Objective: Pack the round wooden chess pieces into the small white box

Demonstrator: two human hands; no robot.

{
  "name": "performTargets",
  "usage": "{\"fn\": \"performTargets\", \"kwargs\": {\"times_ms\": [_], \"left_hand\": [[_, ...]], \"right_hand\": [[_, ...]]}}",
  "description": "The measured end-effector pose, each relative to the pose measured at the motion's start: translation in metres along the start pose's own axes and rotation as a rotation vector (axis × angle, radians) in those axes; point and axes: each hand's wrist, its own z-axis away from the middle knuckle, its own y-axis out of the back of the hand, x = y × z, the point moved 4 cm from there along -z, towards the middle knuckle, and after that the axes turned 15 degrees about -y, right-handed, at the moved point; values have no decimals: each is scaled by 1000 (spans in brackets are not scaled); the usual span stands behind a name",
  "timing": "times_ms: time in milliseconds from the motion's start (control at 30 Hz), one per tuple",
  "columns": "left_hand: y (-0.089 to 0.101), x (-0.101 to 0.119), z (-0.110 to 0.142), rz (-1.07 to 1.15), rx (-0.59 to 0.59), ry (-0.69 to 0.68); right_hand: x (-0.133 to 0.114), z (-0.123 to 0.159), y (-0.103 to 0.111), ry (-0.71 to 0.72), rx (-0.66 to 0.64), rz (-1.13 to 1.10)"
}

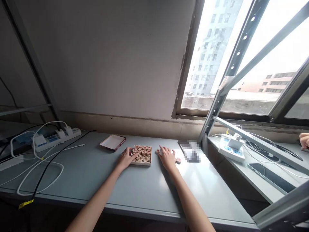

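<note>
A shallow box point(142, 165) filled with rows of round wooden Chinese chess pieces point(144, 151) lies on the grey table. My left hand point(124, 159) grips its left side, thumb over the edge near the pieces and fingers around the outside. To the right of the box, my right hand point(167, 158) rests palm down with its fingers stretched out. One loose chess piece point(157, 151) sits at its fingertips. Another loose piece point(178, 160) lies by the right side of that hand, with one more partly hidden beside it. The box lid point(113, 142) lies upturned behind my left hand.
A blurred-out flat object point(190, 151) lies at the table's right. Power strips with plugs and cables stand on the left point(55, 140) and on the neighbouring table point(231, 149), which also holds a phone point(270, 177). Metal posts flank the table. Another person's hand point(304, 140) shows far right.
</note>
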Motion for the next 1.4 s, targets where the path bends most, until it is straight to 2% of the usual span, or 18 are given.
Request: {"fn": "performTargets", "kwargs": {"times_ms": [100, 267, 333, 467, 567, 700, 967, 1233, 1333, 1400], "left_hand": [[4, -4, -6, 23, -66, -36], [11, -11, -18, -85, -177, -77], [13, -11, -19, -122, -195, -99], [16, -6, -17, -124, -157, -138], [16, -4, -15, -150, -96, -105], [15, -6, -18, -268, -43, -45], [11, -9, -19, -313, -81, -131], [13, -7, -18, -300, -110, -169], [15, -8, -19, -257, -132, -163], [16, -11, -20, -215, -163, -159]], "right_hand": [[-5, -4, 2, 39, -2, -30], [-9, -8, 20, -39, 36, -170], [-22, -6, 28, 24, -19, -255], [-63, 7, 31, 245, -153, -280], [-87, 17, 23, 310, -120, -199], [-98, 24, 8, 313, -44, -126], [-99, 27, 4, 229, -29, -207], [-100, 29, 8, 233, -30, -200], [-81, 20, 22, 139, 10, -165], [-54, 10, 33, -18, 60, -97]]}}
